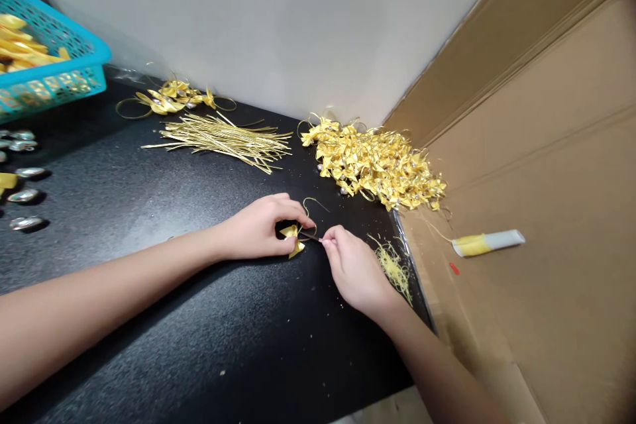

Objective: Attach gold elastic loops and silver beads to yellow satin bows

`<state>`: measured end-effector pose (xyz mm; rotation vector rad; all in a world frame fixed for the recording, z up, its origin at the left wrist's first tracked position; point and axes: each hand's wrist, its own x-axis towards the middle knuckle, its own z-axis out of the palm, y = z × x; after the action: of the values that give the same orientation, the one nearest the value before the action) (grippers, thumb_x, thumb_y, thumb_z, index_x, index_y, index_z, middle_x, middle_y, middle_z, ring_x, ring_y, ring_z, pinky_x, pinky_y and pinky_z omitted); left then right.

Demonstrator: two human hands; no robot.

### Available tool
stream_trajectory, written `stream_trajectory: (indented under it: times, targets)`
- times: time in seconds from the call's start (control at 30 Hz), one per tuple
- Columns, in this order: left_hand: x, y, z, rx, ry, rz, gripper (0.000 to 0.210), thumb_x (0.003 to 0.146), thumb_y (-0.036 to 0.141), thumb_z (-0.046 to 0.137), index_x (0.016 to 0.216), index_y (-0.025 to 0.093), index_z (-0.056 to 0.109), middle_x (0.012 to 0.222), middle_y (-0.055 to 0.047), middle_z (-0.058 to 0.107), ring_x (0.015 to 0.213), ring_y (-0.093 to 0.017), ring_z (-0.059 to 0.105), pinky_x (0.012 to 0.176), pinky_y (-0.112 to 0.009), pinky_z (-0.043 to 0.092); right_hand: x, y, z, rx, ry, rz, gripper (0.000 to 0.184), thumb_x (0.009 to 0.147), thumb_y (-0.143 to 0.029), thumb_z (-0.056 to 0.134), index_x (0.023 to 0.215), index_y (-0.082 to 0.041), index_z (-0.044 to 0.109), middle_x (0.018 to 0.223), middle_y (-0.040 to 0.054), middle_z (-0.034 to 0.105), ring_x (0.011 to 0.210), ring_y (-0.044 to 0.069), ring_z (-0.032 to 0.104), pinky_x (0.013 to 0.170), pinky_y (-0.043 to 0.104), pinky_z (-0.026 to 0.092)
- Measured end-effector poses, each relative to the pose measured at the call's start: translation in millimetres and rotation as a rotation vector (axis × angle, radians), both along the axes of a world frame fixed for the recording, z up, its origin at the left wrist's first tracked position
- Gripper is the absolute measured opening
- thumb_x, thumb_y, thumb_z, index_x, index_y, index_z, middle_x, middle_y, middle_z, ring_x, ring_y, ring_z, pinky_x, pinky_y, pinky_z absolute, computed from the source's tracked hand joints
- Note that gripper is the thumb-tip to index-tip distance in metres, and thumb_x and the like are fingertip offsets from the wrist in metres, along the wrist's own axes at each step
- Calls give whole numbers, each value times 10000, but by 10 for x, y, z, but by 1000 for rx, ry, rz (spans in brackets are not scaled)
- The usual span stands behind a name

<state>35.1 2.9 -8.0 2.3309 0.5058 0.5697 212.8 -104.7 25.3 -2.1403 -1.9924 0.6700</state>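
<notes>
Over the black table, my left hand (261,225) pinches a small yellow ribbon bow (298,249) between thumb and fingers. A thin gold wire loops up from the bow past the fingertips. My right hand (355,271) is closed around a slim dark tool (311,236) whose tip reaches to the bow. Most of this tool is hidden in the fist, so its kind does not show. Just right of my right hand lies a tangle of fine yellow thread scraps (392,268).
A heap of yellow bows (377,162) lies at the table's back right. Gold wire ties (228,139) and a few bows (173,96) sit farther left. A blue basket (84,46) and silver beads (24,195) are at left. Cardboard (546,165) borders the right.
</notes>
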Motion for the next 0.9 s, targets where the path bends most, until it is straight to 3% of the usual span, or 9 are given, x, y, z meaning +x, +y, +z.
stream_trajectory:
  times: [0.37,0.9]
  targets:
    - [-1,8,-18,-4,-30,-9,323,719,129,613,1019,195,714,960,-30,744,866,-191,632,828,-300,459,145,-128,56,35,45,-67,216,993,-249,345,960,-195,551,926,60,684,861,202,639,732,292,405]
    - [-5,12,-24,16,-22,-9,324,715,127,618,1019,188,713,938,-28,736,852,-184,619,812,-290,451,-6,-47,23,27,-23,-7,223,999,-265,343,961,-190,550,916,61,683,836,215,638,681,292,360]
